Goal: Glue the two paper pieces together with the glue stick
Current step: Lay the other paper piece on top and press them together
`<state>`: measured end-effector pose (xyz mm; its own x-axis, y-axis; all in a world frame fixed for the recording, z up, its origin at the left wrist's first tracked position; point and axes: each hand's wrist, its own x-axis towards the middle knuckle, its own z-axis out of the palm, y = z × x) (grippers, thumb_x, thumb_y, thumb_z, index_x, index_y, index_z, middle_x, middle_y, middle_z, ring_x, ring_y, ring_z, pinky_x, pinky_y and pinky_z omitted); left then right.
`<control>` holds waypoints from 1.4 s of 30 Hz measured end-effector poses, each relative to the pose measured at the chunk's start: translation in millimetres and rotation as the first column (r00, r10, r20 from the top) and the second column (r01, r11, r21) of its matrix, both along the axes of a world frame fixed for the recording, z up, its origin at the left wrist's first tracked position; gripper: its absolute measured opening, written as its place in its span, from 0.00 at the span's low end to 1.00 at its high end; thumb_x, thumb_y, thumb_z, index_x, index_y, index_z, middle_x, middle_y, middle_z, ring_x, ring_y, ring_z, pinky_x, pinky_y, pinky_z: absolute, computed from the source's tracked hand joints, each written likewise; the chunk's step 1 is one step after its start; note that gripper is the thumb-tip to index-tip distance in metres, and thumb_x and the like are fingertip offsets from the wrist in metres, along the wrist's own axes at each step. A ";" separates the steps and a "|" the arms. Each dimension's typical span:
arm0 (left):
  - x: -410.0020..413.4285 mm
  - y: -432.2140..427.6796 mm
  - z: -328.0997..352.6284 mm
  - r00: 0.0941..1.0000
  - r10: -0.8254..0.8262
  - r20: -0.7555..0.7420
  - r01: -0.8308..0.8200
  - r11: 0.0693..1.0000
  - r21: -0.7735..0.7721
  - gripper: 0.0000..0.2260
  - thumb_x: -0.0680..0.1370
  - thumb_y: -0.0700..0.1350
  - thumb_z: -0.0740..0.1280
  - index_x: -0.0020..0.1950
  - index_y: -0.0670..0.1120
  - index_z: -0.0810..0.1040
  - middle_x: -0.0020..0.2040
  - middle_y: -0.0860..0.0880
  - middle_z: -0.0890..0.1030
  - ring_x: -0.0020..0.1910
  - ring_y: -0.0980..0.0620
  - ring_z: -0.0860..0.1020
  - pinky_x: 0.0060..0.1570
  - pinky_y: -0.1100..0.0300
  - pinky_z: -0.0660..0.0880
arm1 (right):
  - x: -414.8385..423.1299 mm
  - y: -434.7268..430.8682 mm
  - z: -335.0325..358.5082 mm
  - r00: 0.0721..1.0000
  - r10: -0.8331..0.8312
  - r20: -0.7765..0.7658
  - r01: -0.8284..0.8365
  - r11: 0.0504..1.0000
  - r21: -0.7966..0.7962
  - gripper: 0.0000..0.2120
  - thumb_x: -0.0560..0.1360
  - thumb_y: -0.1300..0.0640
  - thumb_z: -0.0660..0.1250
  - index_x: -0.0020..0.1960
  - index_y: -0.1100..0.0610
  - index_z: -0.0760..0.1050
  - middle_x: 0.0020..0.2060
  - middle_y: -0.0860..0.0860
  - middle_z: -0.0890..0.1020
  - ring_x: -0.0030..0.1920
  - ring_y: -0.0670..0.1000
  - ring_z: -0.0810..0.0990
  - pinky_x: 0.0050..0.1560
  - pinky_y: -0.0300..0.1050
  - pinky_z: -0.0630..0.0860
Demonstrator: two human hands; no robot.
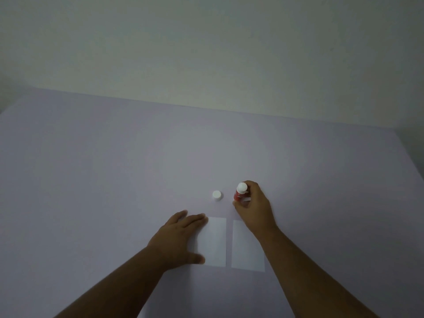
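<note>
Two white paper rectangles lie side by side near me on the lilac table: the left paper (214,242) and the right paper (245,246), a narrow gap between them. My left hand (177,237) rests flat with spread fingers on the left edge of the left paper. My right hand (253,205) grips a red glue stick (239,193) upright just beyond the right paper, its white tip showing on top. My right forearm covers part of the right paper. The glue stick's white cap (217,195) stands alone on the table, left of the stick.
The lilac table (114,180) stretches wide to the left and back, ending at a pale wall (206,53). The table's right edge runs diagonally at the far right.
</note>
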<state>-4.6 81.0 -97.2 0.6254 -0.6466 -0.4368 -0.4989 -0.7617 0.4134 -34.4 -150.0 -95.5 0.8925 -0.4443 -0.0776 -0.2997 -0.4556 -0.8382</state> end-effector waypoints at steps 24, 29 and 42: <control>1.6 4.6 -11.6 0.996 -0.060 0.070 0.059 0.998 0.007 0.42 0.67 0.68 0.64 0.74 0.59 0.48 0.77 0.59 0.53 0.75 0.49 0.48 0.71 0.47 0.56 | -87.6 72.5 15.0 0.950 -0.020 -0.311 -0.060 0.968 -0.245 0.11 0.74 0.50 0.64 0.50 0.56 0.80 0.47 0.51 0.82 0.51 0.52 0.74 0.53 0.43 0.72; 1.0 5.1 -12.0 0.996 -0.063 0.061 0.063 0.998 0.002 0.42 0.68 0.68 0.64 0.75 0.59 0.47 0.77 0.58 0.53 0.75 0.48 0.48 0.72 0.48 0.54 | -80.2 74.1 17.1 0.941 -0.072 -0.332 0.040 0.994 -0.104 0.11 0.75 0.54 0.64 0.45 0.60 0.81 0.41 0.55 0.83 0.43 0.53 0.79 0.48 0.45 0.78; -22.1 -9.4 22.2 0.532 0.519 -0.669 -0.805 0.555 -0.209 0.03 0.73 0.45 0.70 0.44 0.46 0.83 0.42 0.46 0.85 0.42 0.48 0.81 0.46 0.56 0.79 | -83.6 55.3 25.1 0.941 -0.095 -0.324 0.165 0.967 0.196 0.07 0.74 0.56 0.66 0.38 0.53 0.77 0.35 0.47 0.79 0.36 0.44 0.75 0.36 0.36 0.70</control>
